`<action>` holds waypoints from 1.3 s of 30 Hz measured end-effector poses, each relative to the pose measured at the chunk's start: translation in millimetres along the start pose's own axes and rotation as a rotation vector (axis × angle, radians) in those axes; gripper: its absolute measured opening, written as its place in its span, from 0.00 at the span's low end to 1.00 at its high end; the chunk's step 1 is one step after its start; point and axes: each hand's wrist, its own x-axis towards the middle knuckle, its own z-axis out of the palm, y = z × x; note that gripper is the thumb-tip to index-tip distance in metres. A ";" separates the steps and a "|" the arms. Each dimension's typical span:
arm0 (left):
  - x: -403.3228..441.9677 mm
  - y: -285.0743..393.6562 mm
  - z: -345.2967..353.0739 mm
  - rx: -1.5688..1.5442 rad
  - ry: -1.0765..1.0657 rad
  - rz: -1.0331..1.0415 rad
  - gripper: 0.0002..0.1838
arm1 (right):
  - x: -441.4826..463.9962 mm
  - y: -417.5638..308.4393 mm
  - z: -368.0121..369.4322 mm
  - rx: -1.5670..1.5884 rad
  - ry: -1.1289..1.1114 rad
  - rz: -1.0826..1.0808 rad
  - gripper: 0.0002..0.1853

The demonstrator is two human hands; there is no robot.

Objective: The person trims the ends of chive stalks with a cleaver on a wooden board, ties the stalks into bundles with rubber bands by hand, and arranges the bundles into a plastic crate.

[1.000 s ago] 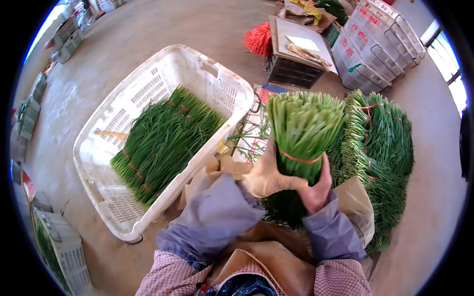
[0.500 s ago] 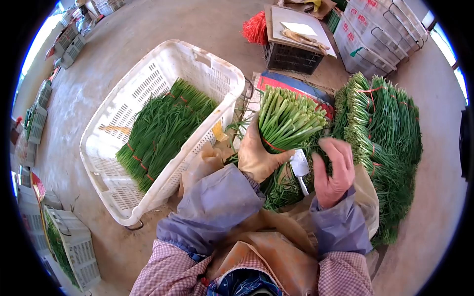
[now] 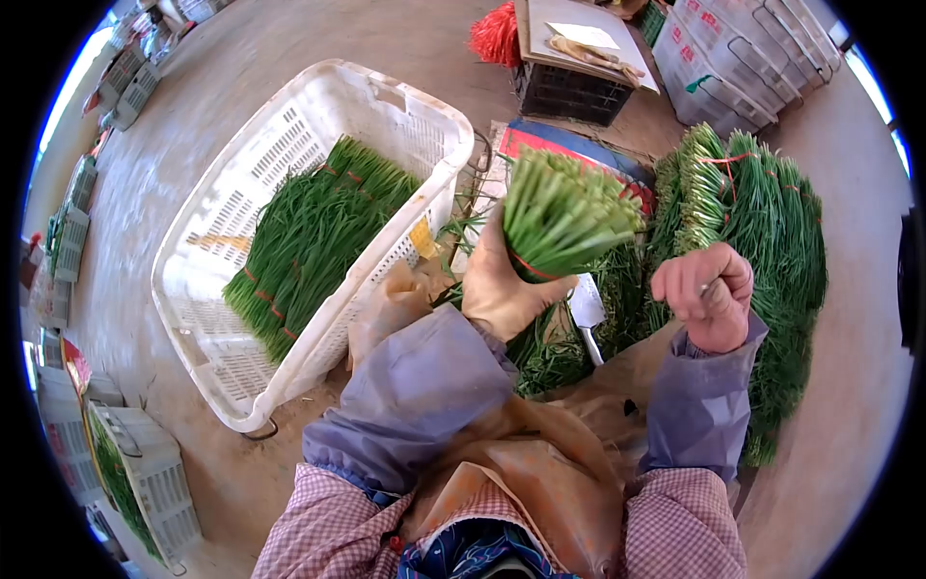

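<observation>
My left hand (image 3: pixel 506 289), in a tan glove, is wrapped round a bundle of green chives (image 3: pixel 569 207) tied with a red band. The cut pale ends point up and away from me. To the right, my right hand (image 3: pixel 709 297) is raised with its fingers curled into a fist; whether anything small is inside is hidden. Below the bundle lies a flat metal blade with a handle (image 3: pixel 586 307), on loose green leaves (image 3: pixel 550 362). Beside my right hand is a big pile of banded chive bundles (image 3: pixel 772 222).
A white slatted crate (image 3: pixel 217 376) on my left holds more tied bundles (image 3: pixel 318 241). Ahead stands a black crate (image 3: pixel 569 94) topped by a board with a glove (image 3: pixel 593 58), beside red strands (image 3: pixel 495 34). White crates (image 3: pixel 733 58) are stacked at the far right.
My right hand has moved right, away from the bundle, and its fingers have curled into a fist. The bundle, still in my left hand, has tilted slightly.
</observation>
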 end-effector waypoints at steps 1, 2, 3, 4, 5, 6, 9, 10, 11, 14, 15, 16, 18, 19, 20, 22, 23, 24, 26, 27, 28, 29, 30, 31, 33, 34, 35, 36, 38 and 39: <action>2.9 6.7 -1.4 -0.066 -0.012 -0.030 0.56 | -10.2 1.2 -9.6 -0.014 0.124 0.052 0.04; 6.1 17.1 -5.0 -0.066 -0.032 -0.022 0.54 | -17.9 12.0 -20.6 -0.182 0.268 0.105 0.07; 11.0 19.8 -8.8 -0.188 -0.039 -0.081 0.49 | -24.8 23.8 -31.5 -0.348 0.420 0.169 0.13; 16.1 29.6 -11.7 -0.305 -0.098 -0.100 0.46 | -21.7 36.0 -27.8 -0.366 0.390 0.147 0.22; 21.2 39.6 -13.7 -0.426 -0.154 -0.116 0.43 | -17.1 50.6 -15.7 -0.386 0.356 0.120 0.32; 22.5 44.6 -17.0 -0.491 -0.157 -0.129 0.41 | -21.8 64.1 -3.6 -0.481 0.221 0.211 0.41; 31.4 23.3 -42.8 -0.789 -0.169 -0.162 0.42 | -41.6 112.3 15.1 -0.469 -0.064 0.335 0.58; 29.9 33.5 -49.5 -0.817 -0.117 -0.119 0.42 | -47.9 115.4 12.1 -0.404 -0.139 0.463 0.58; 27.5 43.6 -57.1 -0.844 -0.061 -0.073 0.43 | -56.1 115.2 6.3 -0.335 -0.221 0.590 0.58; 33.7 39.7 -96.9 -0.839 0.005 0.112 0.44 | -115.2 132.0 -21.0 -0.546 -0.335 0.738 0.35; 36.7 40.1 -105.0 -0.888 -0.078 0.176 0.45 | -135.1 141.3 -36.7 -0.394 -0.150 0.731 0.28; 36.3 39.9 -110.9 -0.892 -0.086 0.209 0.45 | -145.8 135.6 -57.9 -0.605 -0.088 0.825 0.21; 34.2 40.1 -116.8 -0.875 -0.081 0.238 0.46 | -169.0 128.4 -96.2 -0.817 0.098 0.552 0.12; 33.5 40.0 -115.5 -0.856 -0.068 0.235 0.46 | -143.8 101.6 -89.2 -0.944 0.254 0.664 0.12; 33.4 39.5 -113.7 -0.839 -0.056 0.233 0.46 | -123.4 80.7 -77.8 -0.863 0.437 0.710 0.11; 35.2 39.9 -105.1 -0.879 -0.071 0.245 0.49 | -107.2 61.7 -72.9 -0.632 0.576 0.513 0.10; 34.1 43.0 -99.5 -0.872 -0.052 0.253 0.49 | -99.4 53.6 -69.0 -0.511 0.638 0.414 0.10; 34.1 40.5 -102.8 -0.818 -0.061 0.231 0.50 | -90.7 44.8 -59.3 -0.518 0.659 0.374 0.10; 29.6 49.4 -96.4 -0.902 -0.160 0.238 0.47 | -67.4 29.2 -27.9 -0.530 0.695 0.299 0.09; 27.1 52.5 -95.0 -0.874 -0.179 0.221 0.47 | -56.4 22.3 -20.4 -0.503 0.633 0.207 0.10; 25.2 52.7 -91.6 -0.933 -0.160 0.219 0.46 | -44.5 16.3 -14.6 -0.472 0.567 0.117 0.10; 21.2 52.6 -88.7 -0.917 -0.115 0.203 0.45 | -31.1 11.5 -6.7 -0.440 0.498 0.029 0.11; 19.2 53.9 -85.8 -0.913 -0.109 0.212 0.45 | -14.0 8.9 10.4 -0.428 0.446 -0.020 0.16; 18.7 55.5 -84.8 -0.908 -0.105 0.222 0.45 | 4.3 9.6 30.0 -0.415 0.395 -0.070 0.22; 20.6 55.3 -90.6 -0.871 -0.103 0.239 0.45 | 39.0 17.5 56.1 -0.640 0.100 -0.207 0.40; 22.8 55.9 -95.7 -0.846 -0.092 0.262 0.45 | 49.1 29.3 71.4 -0.780 -0.007 -0.224 0.47; 25.8 56.7 -102.8 -0.819 -0.080 0.286 0.45 | 54.2 50.7 84.6 -0.807 -0.095 -0.189 0.51; 29.4 59.0 -119.6 -0.727 -0.075 0.307 0.47 | 59.2 72.1 97.8 -0.833 -0.182 -0.155 0.55; 41.0 79.4 -180.0 -0.581 -0.093 0.375 0.36 | 51.0 105.5 111.6 -0.683 -0.295 0.076 0.57; 49.4 89.8 -219.7 -0.510 -0.101 0.437 0.29 | 39.6 112.7 117.3 -0.615 -0.345 0.218 0.57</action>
